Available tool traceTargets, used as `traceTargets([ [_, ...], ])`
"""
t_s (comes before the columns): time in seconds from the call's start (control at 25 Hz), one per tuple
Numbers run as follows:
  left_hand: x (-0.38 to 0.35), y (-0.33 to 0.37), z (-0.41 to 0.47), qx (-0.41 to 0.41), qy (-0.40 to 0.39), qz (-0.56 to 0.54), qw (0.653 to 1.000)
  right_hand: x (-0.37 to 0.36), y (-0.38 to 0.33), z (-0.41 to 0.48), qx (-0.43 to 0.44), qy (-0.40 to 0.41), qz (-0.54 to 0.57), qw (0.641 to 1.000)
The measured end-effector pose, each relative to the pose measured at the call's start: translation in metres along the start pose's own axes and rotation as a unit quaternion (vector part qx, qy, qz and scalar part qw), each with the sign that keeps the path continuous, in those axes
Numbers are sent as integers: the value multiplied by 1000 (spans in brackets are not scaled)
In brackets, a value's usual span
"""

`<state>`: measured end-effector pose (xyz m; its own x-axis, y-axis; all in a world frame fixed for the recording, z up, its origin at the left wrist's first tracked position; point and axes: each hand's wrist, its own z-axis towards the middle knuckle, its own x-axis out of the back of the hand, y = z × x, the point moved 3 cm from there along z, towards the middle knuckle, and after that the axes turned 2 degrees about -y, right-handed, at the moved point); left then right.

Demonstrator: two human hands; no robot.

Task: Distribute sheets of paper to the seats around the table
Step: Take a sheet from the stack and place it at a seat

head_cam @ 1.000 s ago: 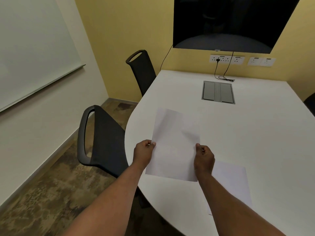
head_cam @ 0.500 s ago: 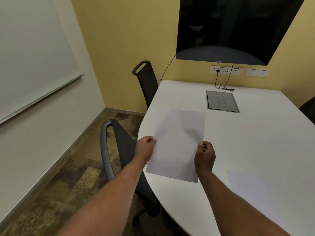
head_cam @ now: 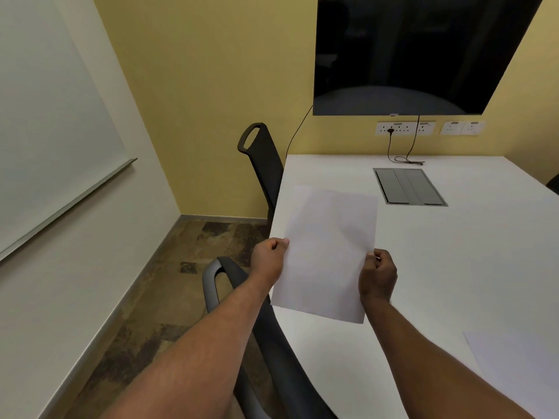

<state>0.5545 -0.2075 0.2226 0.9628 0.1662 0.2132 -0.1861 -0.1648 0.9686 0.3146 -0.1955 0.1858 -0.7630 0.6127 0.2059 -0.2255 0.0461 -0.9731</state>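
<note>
A white sheet of paper (head_cam: 328, 255) is held above the left part of the white table (head_cam: 453, 252). My left hand (head_cam: 269, 258) pinches its left edge and my right hand (head_cam: 378, 275) pinches its right edge. Another sheet (head_cam: 514, 367) lies flat on the table at the lower right, partly cut off by the frame. A black chair (head_cam: 266, 334) stands at the table's near left edge, under my left forearm. A second black chair (head_cam: 263, 164) stands further along the left side, near the yellow wall.
A grey cable hatch (head_cam: 408, 186) is set into the table near the far end. A dark screen (head_cam: 417, 52) hangs on the yellow wall above sockets (head_cam: 405, 128) with cables. A whiteboard (head_cam: 45, 116) covers the left wall. Part of a third chair (head_cam: 553, 182) shows at the right edge.
I have moved forward along the table's left side with the sheet held in both hands. The near chair and the sheet lying on the table have slid back toward the lower frame.
</note>
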Motion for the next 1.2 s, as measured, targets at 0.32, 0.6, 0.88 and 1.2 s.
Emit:
traceTargets([
  [0.32, 71, 15, 120, -12, -58, 37, 998, -113, -30, 2, -29, 20, -13, 999],
  [0.6, 99, 11, 248, -21, -136, 34, 990, -204, -42, 34, -55, 90, -35, 994],
  [0.88, 136, 33, 382, -62, -225, 57, 971, -311, -72, 52, -75, 191, -39, 978],
  [1.2, 109, 72, 509, -96, -278, 71, 953, -382, -95, 119, -80, 264, -27, 961],
])
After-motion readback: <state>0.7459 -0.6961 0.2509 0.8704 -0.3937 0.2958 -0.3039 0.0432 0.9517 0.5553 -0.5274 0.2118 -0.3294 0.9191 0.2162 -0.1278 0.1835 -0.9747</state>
